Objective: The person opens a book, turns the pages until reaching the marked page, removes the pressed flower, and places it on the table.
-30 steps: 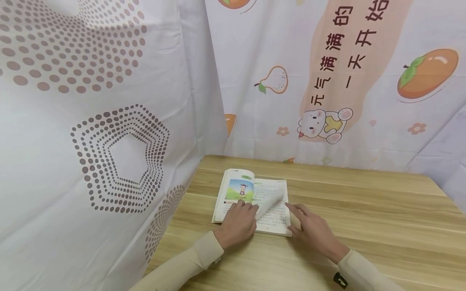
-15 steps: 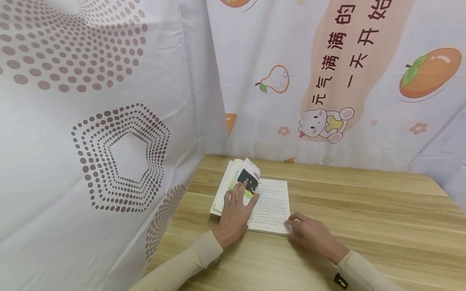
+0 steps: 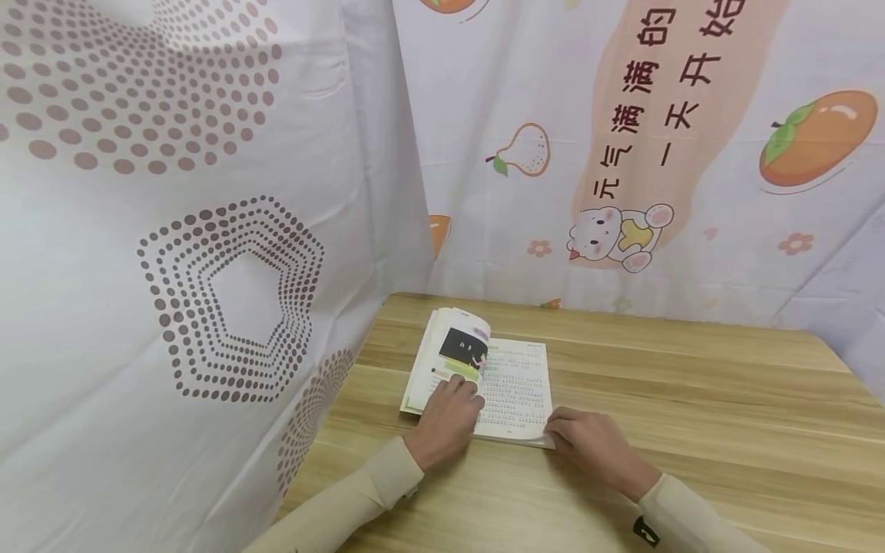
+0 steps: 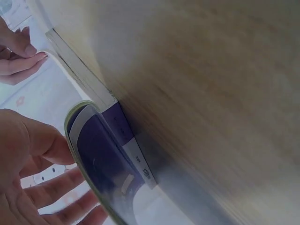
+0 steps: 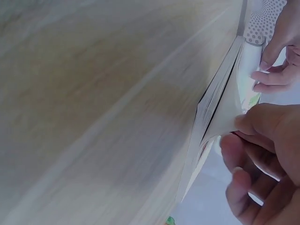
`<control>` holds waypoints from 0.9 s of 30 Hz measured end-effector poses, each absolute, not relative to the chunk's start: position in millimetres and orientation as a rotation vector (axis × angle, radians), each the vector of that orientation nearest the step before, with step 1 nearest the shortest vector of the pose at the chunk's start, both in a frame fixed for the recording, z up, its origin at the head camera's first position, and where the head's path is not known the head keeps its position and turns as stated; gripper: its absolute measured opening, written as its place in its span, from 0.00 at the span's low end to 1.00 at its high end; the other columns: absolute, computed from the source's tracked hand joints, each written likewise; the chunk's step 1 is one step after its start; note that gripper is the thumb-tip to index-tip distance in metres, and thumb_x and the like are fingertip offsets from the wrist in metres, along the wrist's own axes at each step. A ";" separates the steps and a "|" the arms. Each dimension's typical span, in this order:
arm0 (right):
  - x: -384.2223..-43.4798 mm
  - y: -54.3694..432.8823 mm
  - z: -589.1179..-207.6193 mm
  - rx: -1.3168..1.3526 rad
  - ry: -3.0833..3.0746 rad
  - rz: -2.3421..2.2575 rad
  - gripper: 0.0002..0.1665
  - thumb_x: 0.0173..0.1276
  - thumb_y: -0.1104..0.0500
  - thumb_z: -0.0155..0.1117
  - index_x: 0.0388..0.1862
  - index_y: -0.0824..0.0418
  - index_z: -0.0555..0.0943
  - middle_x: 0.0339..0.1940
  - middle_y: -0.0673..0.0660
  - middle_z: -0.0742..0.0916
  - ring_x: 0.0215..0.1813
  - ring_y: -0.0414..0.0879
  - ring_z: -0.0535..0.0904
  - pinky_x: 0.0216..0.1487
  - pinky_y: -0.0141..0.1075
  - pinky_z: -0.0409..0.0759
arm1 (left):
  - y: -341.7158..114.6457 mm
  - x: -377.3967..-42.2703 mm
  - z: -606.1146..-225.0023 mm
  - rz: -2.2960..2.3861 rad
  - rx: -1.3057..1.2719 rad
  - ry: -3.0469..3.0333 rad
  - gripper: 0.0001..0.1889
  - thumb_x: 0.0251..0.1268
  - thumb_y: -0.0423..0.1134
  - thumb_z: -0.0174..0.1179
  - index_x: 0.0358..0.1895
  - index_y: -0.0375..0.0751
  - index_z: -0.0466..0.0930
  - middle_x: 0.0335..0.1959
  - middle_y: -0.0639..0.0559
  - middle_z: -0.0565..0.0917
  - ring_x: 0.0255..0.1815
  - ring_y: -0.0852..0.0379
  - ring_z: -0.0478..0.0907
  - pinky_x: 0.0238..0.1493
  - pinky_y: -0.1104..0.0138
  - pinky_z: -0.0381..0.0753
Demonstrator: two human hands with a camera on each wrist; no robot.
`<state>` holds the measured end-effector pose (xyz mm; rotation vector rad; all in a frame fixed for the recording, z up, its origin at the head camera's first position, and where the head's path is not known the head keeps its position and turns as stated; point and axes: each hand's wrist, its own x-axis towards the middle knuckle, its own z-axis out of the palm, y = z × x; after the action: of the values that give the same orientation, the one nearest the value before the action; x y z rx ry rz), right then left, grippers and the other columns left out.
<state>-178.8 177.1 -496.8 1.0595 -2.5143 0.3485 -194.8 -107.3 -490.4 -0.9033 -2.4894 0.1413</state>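
An open book [image 3: 515, 392] lies on the wooden table, its left-hand pages bowed up near the spine. A picture with a black panel shows on the left page; the right page carries lines of small print. My left hand [image 3: 445, 418] rests on the lower part of the left pages near the fold, its fingers spread over the curved paper in the left wrist view. At the lower right corner, my right hand [image 3: 594, 449] pinches a page [image 5: 227, 112] between thumb and forefinger. That corner is lifted off the pages beneath, as the right wrist view shows.
The wooden table [image 3: 691, 399] reaches out to the right and in front of the book. Behind it hangs a printed curtain [image 3: 470, 153] with fruit and a bear. A white dotted curtain [image 3: 373, 192] stands close along the left side.
A page has been turned over to the left, and the left page's picture is different. My left hand pressed it down and slid back lower. My right hand now holds the corner of another page.
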 end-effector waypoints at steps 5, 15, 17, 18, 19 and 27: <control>-177.8 175.9 -492.7 1.063 -2.487 0.368 0.06 0.57 0.65 0.77 0.32 0.55 0.89 0.35 0.46 0.89 0.33 0.39 0.86 0.29 0.35 0.82 | -107.3 -195.3 -494.2 0.102 -0.938 -2.453 0.02 0.58 0.35 0.68 0.29 0.47 0.86 0.38 0.51 0.84 0.45 0.49 0.77 0.41 0.62 0.79; -179.9 175.4 -492.2 1.039 -2.417 0.421 0.11 0.51 0.66 0.80 0.29 0.52 0.89 0.32 0.42 0.89 0.31 0.35 0.84 0.25 0.31 0.79 | -103.6 -195.6 -496.6 0.024 -1.065 -2.496 0.02 0.62 0.40 0.68 0.37 0.50 0.86 0.42 0.53 0.86 0.59 0.44 0.76 0.61 0.52 0.74; -180.1 175.7 -492.3 1.036 -2.415 0.435 0.12 0.51 0.67 0.80 0.28 0.51 0.88 0.32 0.42 0.89 0.31 0.34 0.84 0.25 0.30 0.78 | -103.0 -194.6 -497.2 0.019 -1.047 -2.531 0.08 0.67 0.49 0.67 0.39 0.50 0.86 0.42 0.54 0.85 0.58 0.44 0.75 0.59 0.54 0.73; -180.1 175.9 -492.3 1.037 -2.415 0.439 0.12 0.51 0.66 0.80 0.28 0.51 0.88 0.32 0.42 0.88 0.31 0.34 0.84 0.25 0.30 0.78 | -103.0 -194.1 -497.7 0.022 -1.037 -2.546 0.12 0.68 0.54 0.66 0.40 0.51 0.85 0.42 0.54 0.85 0.58 0.45 0.75 0.57 0.54 0.73; -180.2 175.9 -492.4 1.036 -2.417 0.444 0.12 0.51 0.66 0.80 0.28 0.51 0.88 0.32 0.41 0.88 0.31 0.34 0.83 0.25 0.30 0.78 | -103.0 -193.3 -497.9 0.024 -1.027 -2.564 0.16 0.67 0.59 0.66 0.42 0.51 0.85 0.42 0.54 0.85 0.58 0.45 0.74 0.55 0.55 0.73; -180.9 177.1 -493.0 0.992 -2.435 0.488 0.12 0.53 0.63 0.82 0.35 0.52 0.89 0.38 0.45 0.89 0.34 0.37 0.85 0.30 0.34 0.82 | -102.5 -191.0 -497.2 0.057 -0.959 -2.603 0.21 0.63 0.65 0.66 0.42 0.52 0.85 0.45 0.54 0.85 0.59 0.44 0.74 0.55 0.54 0.73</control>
<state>-180.9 177.1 -493.0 0.9919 -2.4350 0.4876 -191.0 -102.5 -497.2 -0.9594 -2.6035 0.0566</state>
